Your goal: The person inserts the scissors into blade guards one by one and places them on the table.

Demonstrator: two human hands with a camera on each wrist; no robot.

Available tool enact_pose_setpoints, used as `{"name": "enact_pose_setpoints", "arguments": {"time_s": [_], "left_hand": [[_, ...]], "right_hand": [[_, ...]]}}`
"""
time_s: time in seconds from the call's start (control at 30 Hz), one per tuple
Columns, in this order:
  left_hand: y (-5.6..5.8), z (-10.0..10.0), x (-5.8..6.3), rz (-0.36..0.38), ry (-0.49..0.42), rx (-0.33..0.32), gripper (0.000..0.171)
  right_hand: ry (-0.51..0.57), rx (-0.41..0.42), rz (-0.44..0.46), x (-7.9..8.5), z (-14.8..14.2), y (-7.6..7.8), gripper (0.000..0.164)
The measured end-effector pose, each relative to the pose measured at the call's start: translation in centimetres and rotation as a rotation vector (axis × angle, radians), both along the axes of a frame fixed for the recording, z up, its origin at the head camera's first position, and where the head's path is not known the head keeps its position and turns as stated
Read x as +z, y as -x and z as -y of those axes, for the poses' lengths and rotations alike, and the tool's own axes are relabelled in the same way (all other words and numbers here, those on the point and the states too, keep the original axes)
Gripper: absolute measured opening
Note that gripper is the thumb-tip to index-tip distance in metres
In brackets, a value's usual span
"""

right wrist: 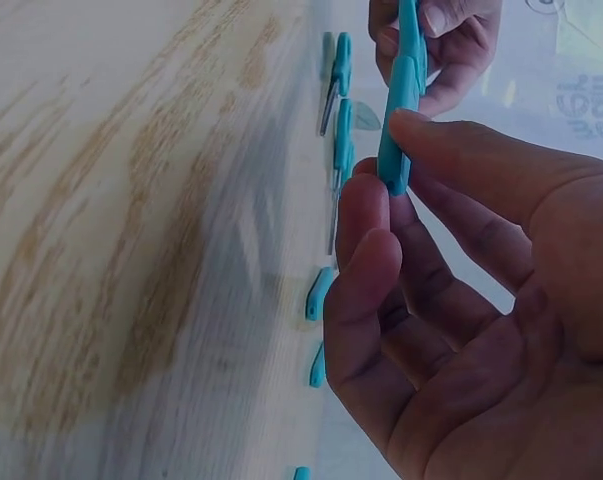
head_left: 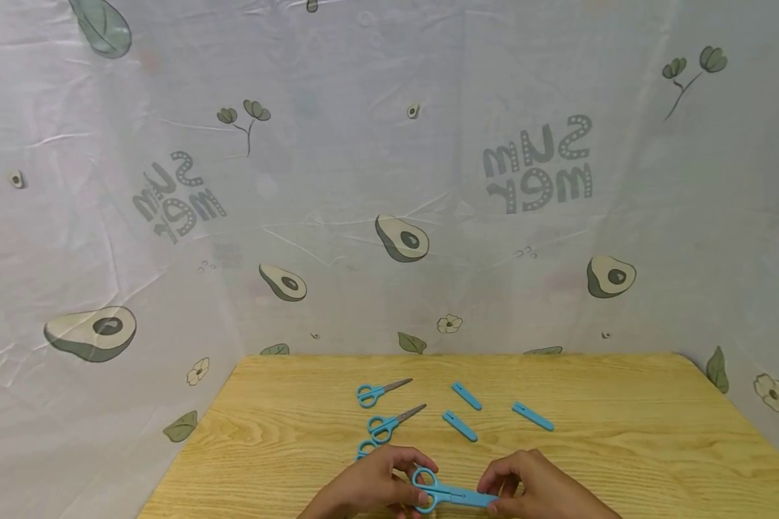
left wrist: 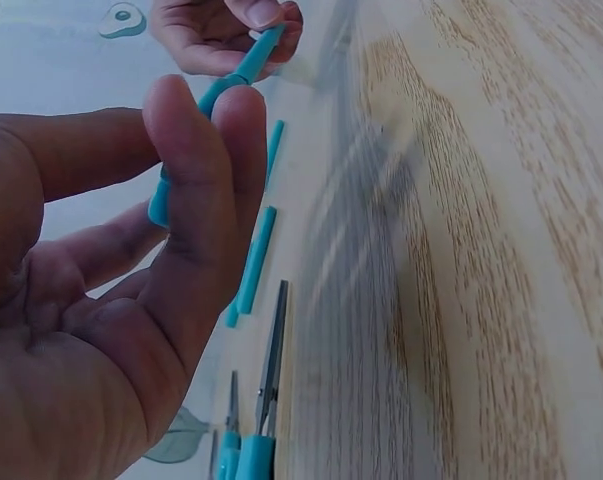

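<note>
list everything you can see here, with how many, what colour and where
held scissors: 1, blue handles, between the hands
fitted sheath: 1, blue, over the held scissors' blades
loose scissors: 3, blue handles, on the table left of the loose sheaths; the nearest partly hidden behind the left hand
loose sheaths: 3, blue, on the table beyond the hands
table: 1, light wood, under everything
patterned sheet: whitish, avocado, flower, leaf and lettering prints, behind and beside the table
left hand: 1, bare, gripping the handles
right hand: 1, bare, pinching the fitted sheath
</note>
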State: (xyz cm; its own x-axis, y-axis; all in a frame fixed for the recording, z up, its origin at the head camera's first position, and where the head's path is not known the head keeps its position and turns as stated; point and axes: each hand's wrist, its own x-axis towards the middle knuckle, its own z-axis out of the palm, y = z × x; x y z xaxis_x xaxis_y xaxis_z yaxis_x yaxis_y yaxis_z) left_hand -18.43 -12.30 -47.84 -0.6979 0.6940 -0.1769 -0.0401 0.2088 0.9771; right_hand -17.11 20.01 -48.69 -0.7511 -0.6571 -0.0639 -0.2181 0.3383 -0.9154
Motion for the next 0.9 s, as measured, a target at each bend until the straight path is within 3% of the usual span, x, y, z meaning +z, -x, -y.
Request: {"name": "enact_pose_setpoints", "arguments": {"time_s": [0.23,0.43,0.6,0.73,0.9], "left_hand": [[0.0,-0.1,0.0,-0.016,0.015,-0.009,0.033],[0.0,-0.2,-0.1,0.0,0.033,0.011,0.034],[-0.1,-0.1,-0.3,0.011,0.03,0.022,0.034],[-0.2,-0.1,0.0,-0.014,0.044,0.015,0.033],[-0.1,0.4,0.0,-0.048,0.098,-0.018,0.031]], "right_hand": [[0.013,0.06,-0.004,-2.5,-0.7,1.3,0.014],[0.037,0.003,0.042,0.3,0.4,-0.4,0.01],[0.01,-0.002,0.059,0.8,0.6,-0.6,0.008],[0.012,0.018,0.068,-0.5,0.3,0.0,0.008],[0.071,0.078,0.081,-4.0,-0.5,1.6,0.01]]}}
